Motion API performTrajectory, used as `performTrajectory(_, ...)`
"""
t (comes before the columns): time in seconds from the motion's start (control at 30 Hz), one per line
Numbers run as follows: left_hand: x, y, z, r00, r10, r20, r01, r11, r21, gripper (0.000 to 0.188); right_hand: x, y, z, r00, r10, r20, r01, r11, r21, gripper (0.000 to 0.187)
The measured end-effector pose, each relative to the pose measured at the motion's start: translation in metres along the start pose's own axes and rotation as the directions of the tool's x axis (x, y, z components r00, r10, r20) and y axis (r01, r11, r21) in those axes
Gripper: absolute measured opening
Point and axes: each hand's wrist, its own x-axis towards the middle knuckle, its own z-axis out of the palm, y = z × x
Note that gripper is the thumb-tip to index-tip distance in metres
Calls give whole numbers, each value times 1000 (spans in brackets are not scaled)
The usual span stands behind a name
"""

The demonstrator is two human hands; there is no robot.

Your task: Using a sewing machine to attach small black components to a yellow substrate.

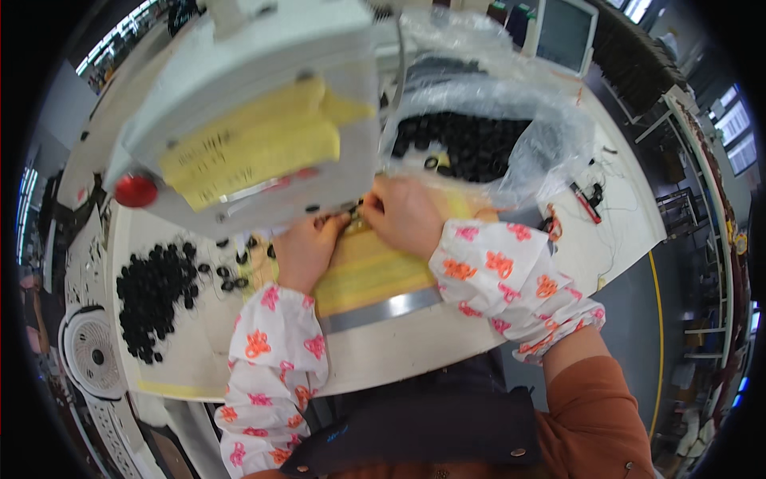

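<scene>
Dark apron [431, 423] nearest, at bench [415, 343] near edge. Patterned sleeves [511, 279] worn over forearms. Left hand [307, 247] and right hand [403, 211] pressed together, small black piece [355, 211] pinched under machine head [255, 112], likely for alignment. Yellow labels [255, 148] taped on machine front. Black rings [155, 291] heaped at left edge; clear bag [479, 136] of more at far edge.
</scene>
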Motion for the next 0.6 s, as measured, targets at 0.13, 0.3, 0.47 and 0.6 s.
performTrajectory(0.13, -10, 12, -12, 993, -91, 77, 82, 990, 118, 37, -10, 0, 3, 1000, 4, -24, -3, 999, 40, 14)
performTrajectory(0.3, -28, 16, -15, 990, 117, -73, -119, 992, -31, 17, -11, -9, -4, 996, 81, 32, -84, 990, 116, 20)
performTrajectory(0.47, -49, 26, -14, 972, 228, 48, -209, 944, -257, 18, -8, -21, -10, 960, 192, 204, -241, 936, 257, 25)
performTrajectory(0.6, -53, 29, -24, 945, 252, 210, -208, 955, -212, 19, -5, -20, -18, 772, 269, 576, -574, 685, 449, 19)
